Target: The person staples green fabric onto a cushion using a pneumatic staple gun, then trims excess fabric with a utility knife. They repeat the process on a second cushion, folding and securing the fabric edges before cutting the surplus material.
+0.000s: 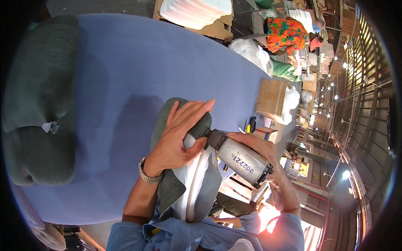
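A dark grey upholstered cushion piece point(173, 190) stands tilted between my body and the blue-covered table. Its inner side shows white padding point(193, 186) and a lighter grey panel. My left hand point(176, 136) lies across its upper part, fingers stretched out, thumb pressing near the fabric edge. In my right hand point(257, 145) is a silver staple gun point(238, 158), gripped around its body. Its black nose meets the cushion's edge, just beside my left thumb. Whether the nose touches the fabric or the panel is hidden.
On the table's left lies a finished-looking dark grey cushion point(39, 96) with a white tag. The blue table point(146, 58) has a cardboard box point(271, 98) past its right edge. White foam pieces point(197, 10) are stacked beyond it. A person in an orange patterned shirt point(287, 35) works farther off.
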